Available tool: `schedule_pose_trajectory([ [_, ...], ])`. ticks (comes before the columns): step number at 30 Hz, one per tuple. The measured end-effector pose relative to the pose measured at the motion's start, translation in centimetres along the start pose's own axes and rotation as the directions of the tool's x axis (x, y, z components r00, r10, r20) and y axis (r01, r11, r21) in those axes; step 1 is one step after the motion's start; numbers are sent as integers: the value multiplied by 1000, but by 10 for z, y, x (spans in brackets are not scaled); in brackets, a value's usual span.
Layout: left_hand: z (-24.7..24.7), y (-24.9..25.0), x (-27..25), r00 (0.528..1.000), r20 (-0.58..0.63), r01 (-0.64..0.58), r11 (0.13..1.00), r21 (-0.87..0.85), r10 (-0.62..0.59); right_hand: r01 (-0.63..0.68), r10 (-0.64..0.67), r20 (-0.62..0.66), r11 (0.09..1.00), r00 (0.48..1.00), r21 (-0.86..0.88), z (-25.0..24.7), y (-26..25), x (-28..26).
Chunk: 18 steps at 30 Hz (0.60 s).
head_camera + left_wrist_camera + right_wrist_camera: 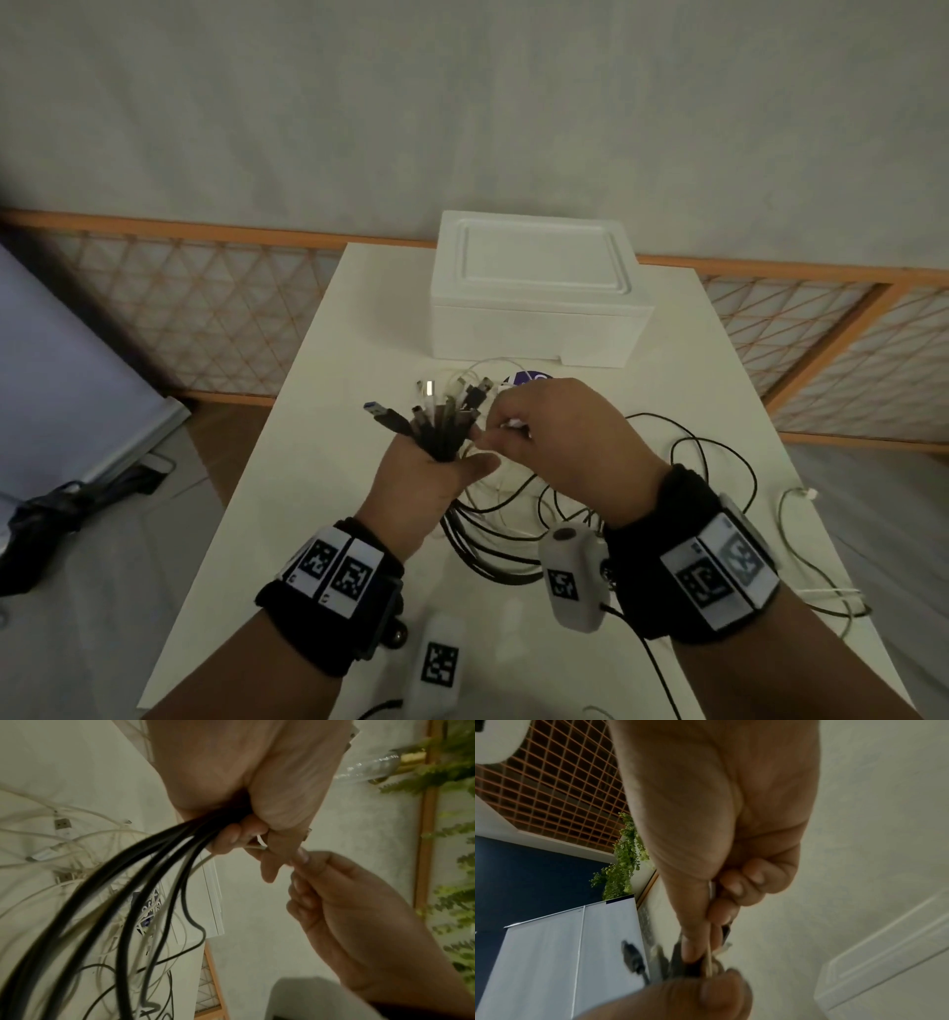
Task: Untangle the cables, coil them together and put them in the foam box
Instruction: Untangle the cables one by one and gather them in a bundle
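Observation:
My left hand (pixel 436 473) grips a bunch of cables (pixel 441 416) just below their plugs, which fan upward out of the fist. In the left wrist view the black and white cables (pixel 144 882) hang from the left hand (pixel 246 805) to the table. My right hand (pixel 534 431) is close beside the bunch and pinches a thin white cable end (pixel 709 961) between thumb and forefinger, right against the left hand's fingers. The white foam box (pixel 534 298) stands at the far end of the table with its lid on.
Loose loops of black and white cable (pixel 642 478) lie on the white table (pixel 318 411) under and right of my hands. A white cable (pixel 801 545) trails near the right edge. A lattice screen (pixel 205 308) stands behind the table.

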<state>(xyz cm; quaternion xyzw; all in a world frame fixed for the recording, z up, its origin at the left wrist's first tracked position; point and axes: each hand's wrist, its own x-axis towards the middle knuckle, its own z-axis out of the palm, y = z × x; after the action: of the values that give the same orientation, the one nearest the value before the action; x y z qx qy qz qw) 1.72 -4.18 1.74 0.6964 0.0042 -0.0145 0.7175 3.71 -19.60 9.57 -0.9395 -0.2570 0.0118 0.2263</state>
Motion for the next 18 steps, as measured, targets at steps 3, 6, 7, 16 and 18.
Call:
schedule_pose_trajectory([
  [3, 8, 4, 1, 999, 40, -20, 999, -47, 22, -19, 36, -84, 980, 996, 198, 11, -7, 3],
  [6, 6, 3, 3, 1000, -3, 28, 986, -167, -29, -28, 86, -115, 901, 990, 433, 22, -6, 4],
  [7, 4, 3, 4, 999, -20, 40, 982, -186, -45, -37, 118, -135, 872, 984, 489, 25, -3, 4],
  [16, -16, -1, 10, 972, -104, 135, 862, -488, -211, -84, 55, 101, 945, 993, 315, 68, 21, 1],
  [18, -23, 0, 8, 969, -70, 176, 863, -474, -236, -51, 46, 28, 979, 999, 198, 66, 25, 1],
])
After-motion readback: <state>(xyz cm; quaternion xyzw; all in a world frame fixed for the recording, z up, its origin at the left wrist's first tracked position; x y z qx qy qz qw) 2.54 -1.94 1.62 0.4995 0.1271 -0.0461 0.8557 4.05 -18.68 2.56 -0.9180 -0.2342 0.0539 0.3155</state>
